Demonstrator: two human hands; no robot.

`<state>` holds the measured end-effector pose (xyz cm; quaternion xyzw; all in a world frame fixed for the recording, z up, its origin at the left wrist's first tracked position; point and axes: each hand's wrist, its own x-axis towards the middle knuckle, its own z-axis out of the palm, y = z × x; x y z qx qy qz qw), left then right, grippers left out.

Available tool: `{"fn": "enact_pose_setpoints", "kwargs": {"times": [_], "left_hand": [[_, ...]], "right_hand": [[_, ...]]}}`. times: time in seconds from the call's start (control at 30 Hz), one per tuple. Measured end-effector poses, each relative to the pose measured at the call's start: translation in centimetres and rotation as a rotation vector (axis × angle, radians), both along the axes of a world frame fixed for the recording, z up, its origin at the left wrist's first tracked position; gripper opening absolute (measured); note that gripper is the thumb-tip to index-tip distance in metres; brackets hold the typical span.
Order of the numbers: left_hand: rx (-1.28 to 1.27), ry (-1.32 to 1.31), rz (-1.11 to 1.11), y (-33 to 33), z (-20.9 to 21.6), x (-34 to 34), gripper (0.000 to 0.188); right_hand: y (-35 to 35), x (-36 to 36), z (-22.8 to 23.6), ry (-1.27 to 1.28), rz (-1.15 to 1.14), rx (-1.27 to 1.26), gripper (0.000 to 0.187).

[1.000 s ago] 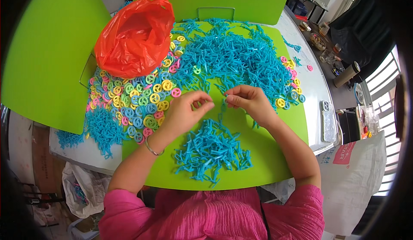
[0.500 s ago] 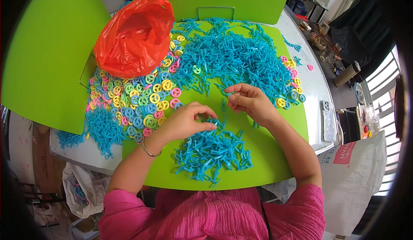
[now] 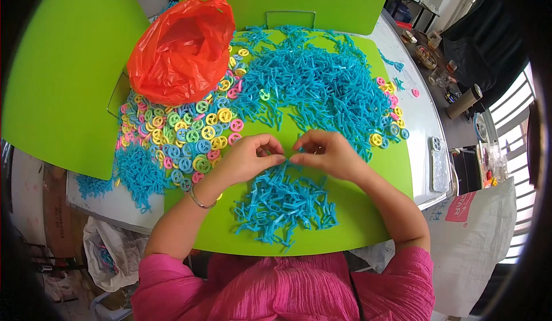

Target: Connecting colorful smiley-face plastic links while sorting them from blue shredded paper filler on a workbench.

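Seeing a red bag (image 3: 184, 62) sitting over the wheels (image 3: 224, 115) at left, hiding some. A big pile (image 3: 322, 79) of blue links is filling the far side, more wheels edging it at right; a small pile (image 3: 287, 203) is lying right below our hands. We're bringing left hand (image 3: 256, 157) and right hand (image 3: 328, 155) nearly tip to tip, fingers curling in, gaps narrow; can't tell what we're pinching. We're working on a green board (image 3: 362, 217) over a white table (image 3: 426, 125); a phone (image 3: 439, 168) is resting right. Beyond, a flask (image 3: 464, 101) is standing, a white sack (image 3: 489, 229) slumping.
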<state>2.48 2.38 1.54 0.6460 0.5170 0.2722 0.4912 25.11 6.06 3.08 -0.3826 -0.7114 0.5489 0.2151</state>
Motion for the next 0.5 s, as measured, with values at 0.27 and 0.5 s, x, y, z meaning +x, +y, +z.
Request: {"fn": "enact_pose_setpoints", "kwargs": {"times": [0.27,0.5], "left_hand": [[0.038,-0.072,0.029,-0.3,-0.2,-0.2,0.015],[-0.536,-0.433,-0.054,-0.6,1.9,-0.1,0.029]], "right_hand": [[-0.6,-1.1,-0.8,0.016,0.039,0.173,0.017],[0.7,0.3,-0.6,0.245,-0.061,0.26,0.014]]}}
